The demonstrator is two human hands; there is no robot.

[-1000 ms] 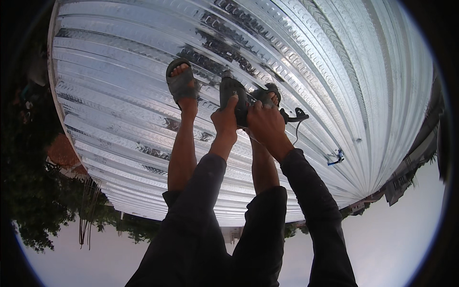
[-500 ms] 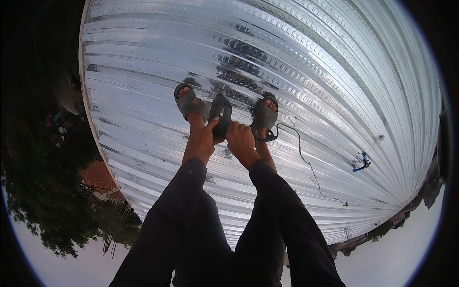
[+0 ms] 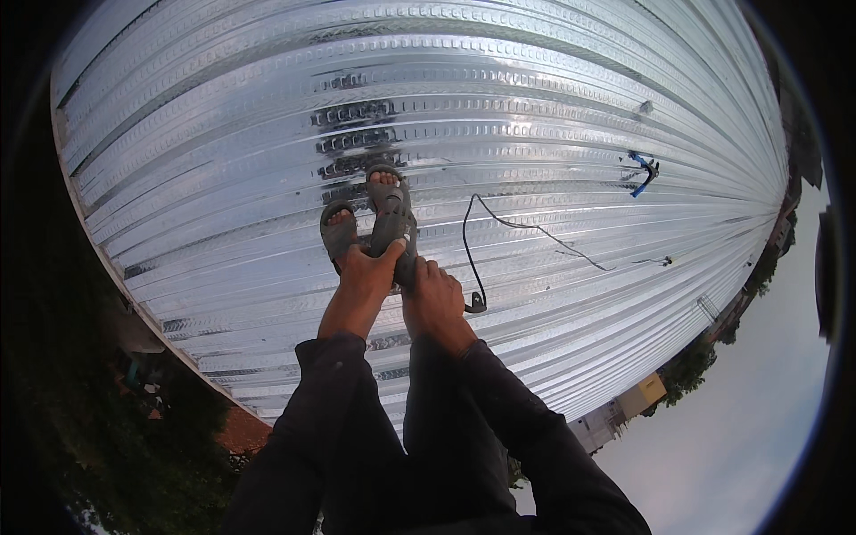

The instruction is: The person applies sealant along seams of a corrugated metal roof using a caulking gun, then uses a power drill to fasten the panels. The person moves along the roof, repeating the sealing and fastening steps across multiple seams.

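Observation:
Both of my hands are closed on a dark grey corded power drill (image 3: 389,232), held low in front of my feet with its nose pointing away from me. My left hand (image 3: 360,283) wraps the left side of its body, the thumb lying across the top. Behind it on the right, my right hand (image 3: 436,301) grips the drill's handle, whose end sticks out past my fingers. From that end a black cord (image 3: 470,250) loops out to the right over the ribbed metal roof (image 3: 232,214). Whether a bit sits in the nose I cannot tell.
My sandalled feet stand on the shiny, ridged sheets, the left sandal (image 3: 339,230) nearer than the right. A blue and black tool (image 3: 642,174) lies farther right. Along the left runs the roof's edge (image 3: 85,218), with trees and a brick-coloured surface below it.
My view has swung, and the roof edge and blue tool appear elsewhere in it. My feet have come closer together, the right one stepping ahead. Both hands keep hold of the drill.

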